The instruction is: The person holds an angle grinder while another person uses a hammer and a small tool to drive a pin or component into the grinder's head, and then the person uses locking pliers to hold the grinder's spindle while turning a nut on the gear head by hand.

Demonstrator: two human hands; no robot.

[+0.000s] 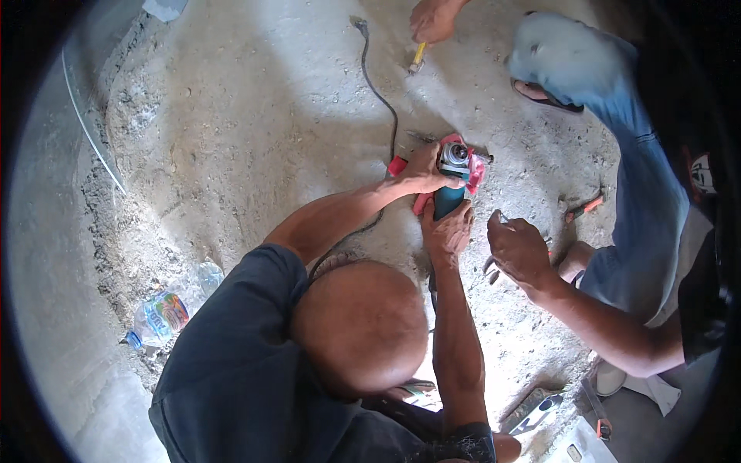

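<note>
Neither my left hand nor my right hand shows. In the middle, a co-worker in a dark shirt bends over, seen from above. Both of that person's hands hold a teal power tool with a silver metal head (pixel 455 157), which looks like an angle grinder. Under and beside the tool lies crumpled red material (pixel 477 176). At the right, another person's hand (pixel 519 245) hovers near the tool with its fingers partly curled; whether it holds something small, I cannot tell. A third person's hand (pixel 434 21) at the top grips a yellow-handled tool (pixel 417 57).
A black cable (pixel 369 77) runs over the rough, dusty ground. An orange-handled tool (pixel 584 208) lies at the right, beside a person in jeans. Plastic bottles (pixel 160 318) lie at the left. A spirit-level-like tool (pixel 536 414) rests at the lower right.
</note>
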